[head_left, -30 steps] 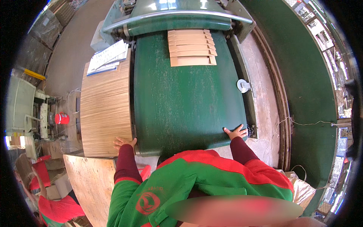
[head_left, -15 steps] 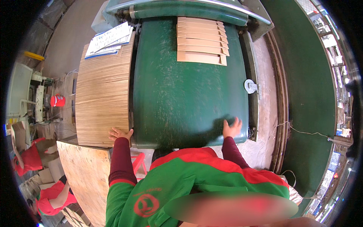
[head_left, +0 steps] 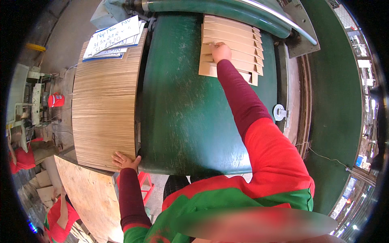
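Observation:
A fanned row of brown cardboard pieces (head_left: pixel 233 30) lies overlapped at the far part of the green conveyor belt (head_left: pixel 182 117). My right hand (head_left: pixel 221 52) reaches out over them, its fingers closed at the edge of one piece; the fingertips are partly hidden. To the left of the belt stands a long, tightly packed row of cardboard sheets (head_left: pixel 106 101), their edges facing up. My left hand (head_left: pixel 125 161) rests with spread fingers on the near right corner of that row, holding nothing.
Several white cards with handwriting (head_left: pixel 111 38) lie on the far end of the packed row. A green roller (head_left: pixel 219 14) crosses the belt's far end. Left of me is a plywood board (head_left: pixel 87 190). A person in red (head_left: pixel 63 218) is at the lower left.
My right hand has moved from the belt's near right corner forward to the cardboard pieces and closed there. One piece looks shifted askew. My left hand stays on the packed row.

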A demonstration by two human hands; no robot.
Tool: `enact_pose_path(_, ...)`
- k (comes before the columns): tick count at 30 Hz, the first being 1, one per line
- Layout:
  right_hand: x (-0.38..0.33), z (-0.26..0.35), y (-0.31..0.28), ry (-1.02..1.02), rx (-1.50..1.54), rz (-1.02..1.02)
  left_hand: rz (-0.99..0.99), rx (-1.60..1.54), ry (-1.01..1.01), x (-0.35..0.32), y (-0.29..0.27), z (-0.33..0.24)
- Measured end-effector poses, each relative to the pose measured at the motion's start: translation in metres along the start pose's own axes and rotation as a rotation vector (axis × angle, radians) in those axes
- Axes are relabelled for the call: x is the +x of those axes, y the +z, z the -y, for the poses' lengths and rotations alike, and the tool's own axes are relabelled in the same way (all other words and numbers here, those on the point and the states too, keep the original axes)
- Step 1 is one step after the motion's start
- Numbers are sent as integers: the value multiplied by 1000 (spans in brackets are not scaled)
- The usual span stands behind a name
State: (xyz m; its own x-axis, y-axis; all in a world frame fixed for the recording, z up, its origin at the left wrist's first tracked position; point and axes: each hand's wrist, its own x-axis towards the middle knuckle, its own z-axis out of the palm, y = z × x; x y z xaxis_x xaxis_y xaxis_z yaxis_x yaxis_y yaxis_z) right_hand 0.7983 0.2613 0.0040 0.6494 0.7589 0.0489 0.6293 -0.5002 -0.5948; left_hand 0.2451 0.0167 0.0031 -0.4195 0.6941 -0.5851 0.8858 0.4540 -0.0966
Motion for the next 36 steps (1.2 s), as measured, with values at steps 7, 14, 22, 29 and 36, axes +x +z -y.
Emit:
enact_pose_path(7, 25, -9, 13, -65, -132, 89, 44, -1, -19, 0, -1, 2)
enact_pose_path(14, 12, -17, 7, -187, -163, 91, 33, 3, -10, -2, -3, 0)
enact_pose_path(22, -3, 24, -4, -199, -463, 125, -6, 19, 9, 1, 2, 2)
enact_pose_path(29, -5, 9, 15, -161, -468, 105, 29, -15, 5, -4, -3, -1)
enact_pose_path(36, 1, -30, 7, 312, 786, 223, 49, -1, 4, -8, -9, -6)
